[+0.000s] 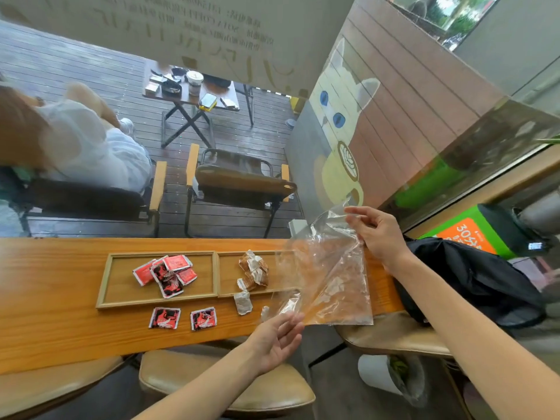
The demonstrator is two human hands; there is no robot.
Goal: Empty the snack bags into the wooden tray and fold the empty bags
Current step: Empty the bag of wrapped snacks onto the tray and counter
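A clear plastic bag (330, 274) hangs over the right end of the wooden tray (216, 274), with a few brown-and-white snack packets still showing through it. My right hand (374, 231) pinches its top edge and holds it up. My left hand (280, 338) is below the bag's lower corner, palm up, fingers relaxed and touching the plastic. The tray's left compartment holds red snack packets (166, 272). Its right compartment holds brown packets (254, 272). Two red packets (183, 318) and one brown packet (243, 302) lie on the table in front of the tray.
The tray sits on a long wooden counter (54, 298) against a window. A black bag (472, 283) lies at the counter's right end. Padded stools (224, 380) stand below. Outside are chairs, a folding table and a seated person (75, 140).
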